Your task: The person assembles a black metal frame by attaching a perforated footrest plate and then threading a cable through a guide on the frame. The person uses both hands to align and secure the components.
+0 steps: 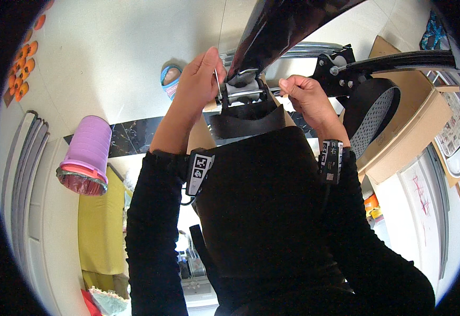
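Observation:
My left hand is closed on a thin metal rod-like tool, held upright at the left end of a grey metal joint with a crosswise bolt. My right hand is closed in a pinch at the joint's right side, near a thin rod. What it holds, if anything, is too small to make out. Above the joint rises a glossy dark red-black curved part. Below it is a black curved cover. To the right sits a black pedal-like part with a dotted grey surface.
A black metal bracket with bolts and a long black bar extends right. An open cardboard box stands there. A blue slipper is on the pale floor. At left stand a purple bin and a yellow-green cushioned seat.

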A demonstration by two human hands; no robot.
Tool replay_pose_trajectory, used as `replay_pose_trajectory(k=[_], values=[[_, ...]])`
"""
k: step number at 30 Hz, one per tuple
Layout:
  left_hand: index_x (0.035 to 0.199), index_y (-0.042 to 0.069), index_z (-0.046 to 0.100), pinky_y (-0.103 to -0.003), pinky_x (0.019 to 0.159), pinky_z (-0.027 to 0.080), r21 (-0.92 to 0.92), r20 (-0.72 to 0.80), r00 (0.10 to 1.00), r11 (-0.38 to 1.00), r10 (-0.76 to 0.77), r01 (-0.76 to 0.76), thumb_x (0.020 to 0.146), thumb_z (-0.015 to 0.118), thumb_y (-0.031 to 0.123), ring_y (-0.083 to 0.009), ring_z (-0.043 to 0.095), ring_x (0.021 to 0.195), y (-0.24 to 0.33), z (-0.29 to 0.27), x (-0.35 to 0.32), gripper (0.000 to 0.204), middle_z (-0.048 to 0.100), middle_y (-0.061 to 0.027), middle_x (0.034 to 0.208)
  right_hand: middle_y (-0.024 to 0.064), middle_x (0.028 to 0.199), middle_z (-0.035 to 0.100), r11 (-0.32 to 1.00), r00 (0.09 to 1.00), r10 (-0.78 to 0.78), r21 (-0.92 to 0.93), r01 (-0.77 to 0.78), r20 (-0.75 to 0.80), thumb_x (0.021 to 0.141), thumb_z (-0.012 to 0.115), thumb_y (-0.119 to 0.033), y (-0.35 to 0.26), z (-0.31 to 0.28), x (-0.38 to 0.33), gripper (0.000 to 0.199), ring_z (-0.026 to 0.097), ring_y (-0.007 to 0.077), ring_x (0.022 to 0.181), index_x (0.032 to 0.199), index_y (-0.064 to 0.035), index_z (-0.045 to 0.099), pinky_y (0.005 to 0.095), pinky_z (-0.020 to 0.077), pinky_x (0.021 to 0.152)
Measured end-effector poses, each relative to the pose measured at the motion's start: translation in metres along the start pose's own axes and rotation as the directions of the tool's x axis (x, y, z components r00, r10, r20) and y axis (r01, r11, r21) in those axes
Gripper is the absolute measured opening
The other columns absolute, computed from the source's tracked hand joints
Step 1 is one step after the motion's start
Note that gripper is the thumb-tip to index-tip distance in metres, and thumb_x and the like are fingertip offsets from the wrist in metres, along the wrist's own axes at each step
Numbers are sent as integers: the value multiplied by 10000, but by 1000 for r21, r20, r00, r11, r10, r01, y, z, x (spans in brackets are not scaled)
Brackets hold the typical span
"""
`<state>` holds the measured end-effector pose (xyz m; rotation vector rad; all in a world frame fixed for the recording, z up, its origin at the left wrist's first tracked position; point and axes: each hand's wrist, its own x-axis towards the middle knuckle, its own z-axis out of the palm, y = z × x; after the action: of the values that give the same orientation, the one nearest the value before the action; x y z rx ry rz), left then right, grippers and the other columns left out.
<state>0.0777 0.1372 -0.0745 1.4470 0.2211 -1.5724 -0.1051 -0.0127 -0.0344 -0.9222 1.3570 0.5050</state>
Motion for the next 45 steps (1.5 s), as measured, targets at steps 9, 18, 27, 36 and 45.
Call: replay_pose_trajectory(k=[9, 18, 27, 36, 45], values=[[663, 105, 474, -226, 511, 277, 21, -68, 996, 998, -66, 67, 957, 388, 379, -78, 367, 546, -4, 6, 4, 411, 438, 22, 593, -83, 509, 386, 1000, 1000, -21, -6, 21, 1, 849, 643, -332, 1, 0, 1, 284, 259, 21, 427, 703, -90, 610, 196, 176, 407], [658, 108, 480, -225, 507, 274, -7, -101, 991, 996, -90, 90, 957, 395, 372, -58, 355, 554, -4, 7, 4, 408, 419, 37, 605, -86, 523, 400, 999, 1000, -8, 50, 7, 20, 847, 646, -336, 3, 0, 3, 283, 262, 17, 421, 703, -94, 610, 193, 179, 400], [665, 100, 468, -222, 543, 272, 39, -70, 996, 998, 46, -43, 968, 384, 349, -58, 336, 585, -4, 7, 0, 401, 417, 36, 624, -85, 506, 393, 999, 1000, 0, 39, -1, 14, 844, 647, -341, 2, 0, 3, 291, 254, 20, 412, 689, -97, 608, 191, 175, 396], [669, 91, 448, -224, 575, 289, 19, -53, 991, 992, 124, -123, 976, 362, 331, -72, 356, 617, -11, 6, 3, 399, 420, 19, 643, -86, 502, 383, 999, 1000, 6, 33, -6, 14, 845, 646, -337, 0, 0, 2, 290, 255, 21, 411, 690, -94, 611, 199, 170, 402], [667, 85, 445, -233, 575, 301, 97, -74, 987, 986, 145, -137, 975, 367, 322, -75, 373, 624, -11, 7, 4, 396, 428, 13, 647, -85, 496, 378, 1000, 1000, 7, 9, -7, 1, 846, 646, -329, -1, 1, 2, 285, 252, 20, 410, 700, -86, 618, 201, 162, 402]])
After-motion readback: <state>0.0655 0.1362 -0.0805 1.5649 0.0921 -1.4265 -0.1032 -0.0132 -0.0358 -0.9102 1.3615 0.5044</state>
